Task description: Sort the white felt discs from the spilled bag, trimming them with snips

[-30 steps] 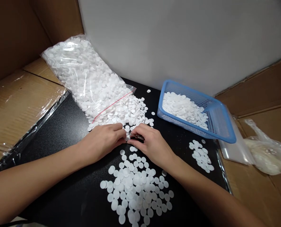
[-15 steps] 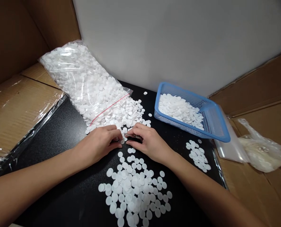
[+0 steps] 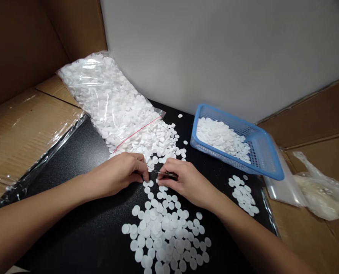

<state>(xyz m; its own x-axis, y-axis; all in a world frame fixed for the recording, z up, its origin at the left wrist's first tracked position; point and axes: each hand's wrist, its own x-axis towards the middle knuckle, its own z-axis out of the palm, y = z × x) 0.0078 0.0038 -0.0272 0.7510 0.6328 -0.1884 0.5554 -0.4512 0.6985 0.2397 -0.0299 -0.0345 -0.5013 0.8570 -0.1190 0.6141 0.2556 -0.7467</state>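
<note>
My left hand (image 3: 126,170) is closed in a pinch at the near edge of the spilled discs. Whatever lies between its fingertips is too small to make out. Just to its right, my right hand (image 3: 183,178) grips a small, thin metal tool (image 3: 169,174) with a pointed tip; its exact kind is partly hidden by the fingers. The tip points left toward the left fingertips. Beyond both hands, white round discs (image 3: 154,141) spill from the mouth of a clear zip bag (image 3: 105,99) with a red seal line. Closer to me, a loose pile of discs (image 3: 169,232) spreads over the black tabletop (image 3: 80,213).
A blue plastic basket (image 3: 276,167) partly filled with discs stands at the back right. A small group of discs (image 3: 243,196) lies in front of it. Clear plastic sleeves (image 3: 286,188) and a knotted bag (image 3: 320,194) rest on cardboard at right. A pale wall (image 3: 215,49) rises behind.
Both hands have come slightly nearer to me, away from the spilled heap toward the near pile. The gap between the fingertips is a little wider. The whole view has shifted slightly.
</note>
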